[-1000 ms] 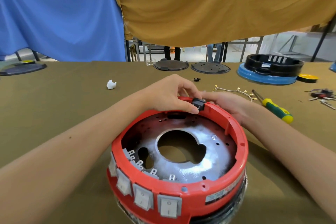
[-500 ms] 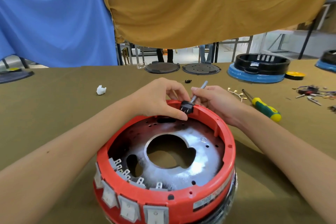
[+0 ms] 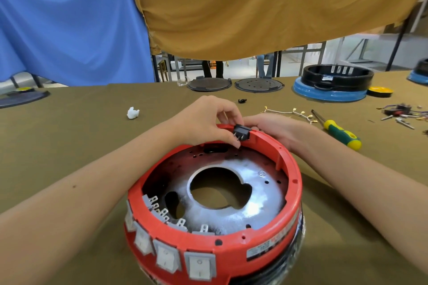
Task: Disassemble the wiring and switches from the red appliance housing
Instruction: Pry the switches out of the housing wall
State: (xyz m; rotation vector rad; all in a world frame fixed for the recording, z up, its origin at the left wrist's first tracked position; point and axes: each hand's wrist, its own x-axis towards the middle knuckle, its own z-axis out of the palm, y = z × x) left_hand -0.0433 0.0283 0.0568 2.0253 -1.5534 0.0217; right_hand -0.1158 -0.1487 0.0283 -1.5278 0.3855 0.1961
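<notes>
Pinching a small black switch (image 3: 242,133) at the far rim of the red housing (image 3: 215,196), the left hand (image 3: 206,120) has its thumb and forefinger clamped on the switch body, whose metal prongs point inward over the housing. The right hand (image 3: 275,128) rests against the outside of that far rim just beside the switch; its fingers are hidden behind the rim and the switch, so whether they are apart or together cannot be told.

A white label (image 3: 261,249) sits on the housing's near-right outer wall — its print is too blurred to read. Four grey-white rocker switches (image 3: 199,265) line the near-left wall, each with small marks, also unreadable. Inside the housing lies a silver plate (image 3: 243,192) with a large central hole.

Right of the housing, on the olive worktop (image 3: 69,146), a screwdriver with a green and yellow handle (image 3: 341,134) lies near a loose white wire with brass terminals (image 3: 289,112); further right is a heap of small parts (image 3: 398,112). Left of the housing the worktop holds only a small white piece (image 3: 133,113), well apart. Beyond the housing, along the far edge, stand two dark round lids (image 3: 234,84) and a black ring on a blue base (image 3: 333,83).
</notes>
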